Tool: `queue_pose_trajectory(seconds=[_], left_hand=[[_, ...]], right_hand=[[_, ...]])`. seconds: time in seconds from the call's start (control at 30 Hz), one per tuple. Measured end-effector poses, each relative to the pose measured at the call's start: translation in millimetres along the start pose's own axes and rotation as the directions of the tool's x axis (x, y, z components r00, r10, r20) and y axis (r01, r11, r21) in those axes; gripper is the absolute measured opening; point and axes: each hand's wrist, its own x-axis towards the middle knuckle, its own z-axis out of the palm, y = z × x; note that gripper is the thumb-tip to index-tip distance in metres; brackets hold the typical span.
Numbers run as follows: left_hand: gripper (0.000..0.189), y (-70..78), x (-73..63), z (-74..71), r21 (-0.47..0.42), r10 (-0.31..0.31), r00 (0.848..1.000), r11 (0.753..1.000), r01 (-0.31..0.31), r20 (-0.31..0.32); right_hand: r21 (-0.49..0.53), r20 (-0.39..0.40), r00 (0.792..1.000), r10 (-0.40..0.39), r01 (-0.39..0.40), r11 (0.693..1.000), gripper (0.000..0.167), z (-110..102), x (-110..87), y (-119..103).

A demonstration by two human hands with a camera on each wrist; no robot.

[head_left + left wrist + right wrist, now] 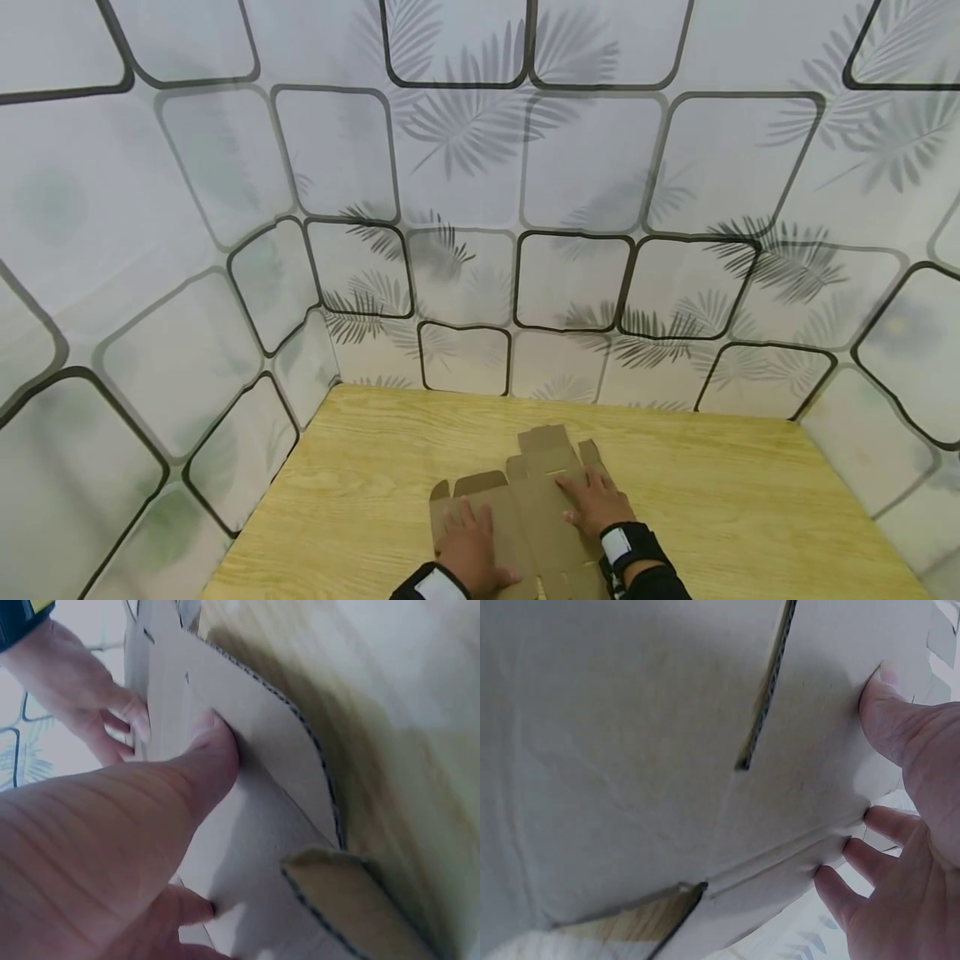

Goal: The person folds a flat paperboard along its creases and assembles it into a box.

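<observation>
A brown flattened cardboard box [540, 512] with cut flaps lies on the table in the head view. My left hand [472, 550] rests on its left panel, fingers spread. In the left wrist view the thumb of the left hand [161, 799] presses on the cardboard [251, 840] beside a curved flap. On the right panel, my right hand [597, 504] lies with its fingers extended near the crease. The right wrist view has the thumb and fingertips of the right hand [907, 847] touching the cardboard box [630, 765], close to a fold line and a cut slot.
The wood-grain table [375, 467] extends to the left, right and behind the cardboard. A pale curtain [465, 275] with dark rounded squares and leaf prints encloses its back and sides. Black bands [633, 546] with white patches wrap both wrists.
</observation>
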Motion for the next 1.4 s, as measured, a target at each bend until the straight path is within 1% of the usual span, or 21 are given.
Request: queue_pose_trajectory(seconds=[0.13,0.17,0.2,0.27,0.4,0.43,0.47,0.53,0.63,0.67,0.73,0.77,0.83,0.9,1.0,1.07,1.17,1.2,1.27,1.33,1.4], left_hand=[[0.103,8.4,-5.9,4.8,0.049,-0.029,0.998,0.998,0.032,-0.063],[0.103,10.4,-6.9,5.3,0.059,-0.041,0.997,0.997,0.045,-0.065],[0.102,12.4,-7.9,5.6,0.059,-0.055,0.996,0.996,0.059,-0.063],[0.102,16.1,-9.0,5.6,0.048,-0.090,0.995,0.995,0.092,-0.041],[0.102,21.3,-9.2,9.3,0.022,-0.137,0.990,0.990,0.138,-0.011],[0.102,23.7,-11.1,15.0,0.024,-0.135,0.991,0.990,0.136,-0.019],[0.102,26.6,-13.3,17.9,0.023,-0.135,0.991,0.991,0.135,-0.019],[0.102,31.1,-16.4,23.5,0.054,-0.123,0.992,0.991,0.125,-0.033],[0.100,35.5,-20.5,22.4,0.098,-0.088,0.993,0.991,0.095,-0.077],[0.100,36.7,-21.4,18.8,0.100,-0.079,0.994,0.991,0.087,-0.081],[0.100,37.4,-22.1,16.2,0.139,-0.047,0.994,0.988,0.061,-0.102],[0.100,38.4,-23.4,14.2,0.144,-0.039,0.993,0.988,0.056,-0.114],[0.100,40.7,-24.9,15.6,0.184,-0.023,0.992,0.982,0.045,-0.122],[0.100,44.3,-27.9,18.8,0.201,-0.023,0.992,0.978,0.048,-0.123],[0.099,50.1,-29.8,20.3,0.165,-0.036,0.991,0.985,0.058,-0.128],[0.099,52.4,-31.3,20.0,0.139,-0.056,0.991,0.988,0.073,-0.124],[0.098,56.0,-32.6,19.1,0.147,-0.069,0.991,0.985,0.085,-0.114],[0.098,57.3,-32.6,18.7,0.163,-0.070,0.992,0.983,0.087,-0.105],[0.098,60.1,-33.2,18.0,0.163,-0.082,0.992,0.982,0.097,-0.096],[0.098,63.4,-34.3,18.2,0.119,-0.102,0.991,0.987,0.112,-0.086],[0.098,67.6,-35.9,19.2,0.048,-0.116,0.991,0.992,0.119,-0.063]], right_hand=[[-0.002,-0.016,1.000,-0.005,0.005,1.000,0.054,-1,-0.7,1],[0.000,-0.018,1.000,-0.005,0.005,1.000,0.054,-1,-0.8,1],[0.003,-0.017,1.000,-0.005,0.005,1.000,0.054,-2,-0.9,1],[-0.003,-0.017,1.000,-0.008,0.007,1.000,0.053,-2,-0.6,0],[0.004,0.022,1.000,0.004,-0.004,1.000,0.053,-4,2.5,0],[0.004,0.033,0.999,0.011,-0.011,1.000,0.052,-4,-0.6,2],[0.009,0.038,0.999,0.012,-0.012,1.000,0.052,-2,-3.1,5],[-0.001,0.034,0.999,0.009,-0.009,1.000,0.051,-1,-6.2,8],[-0.016,0.012,1.000,-0.004,0.004,1.000,0.050,-4,-6.4,7],[-0.023,0.003,1.000,-0.010,0.010,1.000,0.049,-6,-5.4,6],[-0.037,0.007,1.000,-0.011,0.011,0.999,0.049,-10,-3.0,1],[-0.038,0.006,1.000,-0.015,0.015,0.999,0.049,-11,-1.9,0],[-0.055,0.008,1.000,-0.021,0.022,0.998,0.049,-10,-0.9,0],[-0.066,0.014,1.000,-0.027,0.028,0.997,0.048,-8,-0.7,1],[-0.081,0.009,1.000,-0.027,0.027,0.996,0.048,-6,1.4,4],[-0.096,0.011,0.999,-0.036,0.037,0.995,0.048,-4,5.3,4],[-0.117,0.006,0.999,-0.049,0.049,0.992,0.048,-3,8.2,3],[-0.116,0.006,0.999,-0.050,0.050,0.992,0.048,-3,8.5,3],[-0.114,0.006,0.999,-0.049,0.049,0.992,0.048,-4,8.1,2],[-0.114,0.004,0.999,-0.046,0.046,0.992,0.048,-7,6.4,1],[-0.110,0.011,0.999,-0.038,0.039,0.993,0.048,-9,3.0,1]])
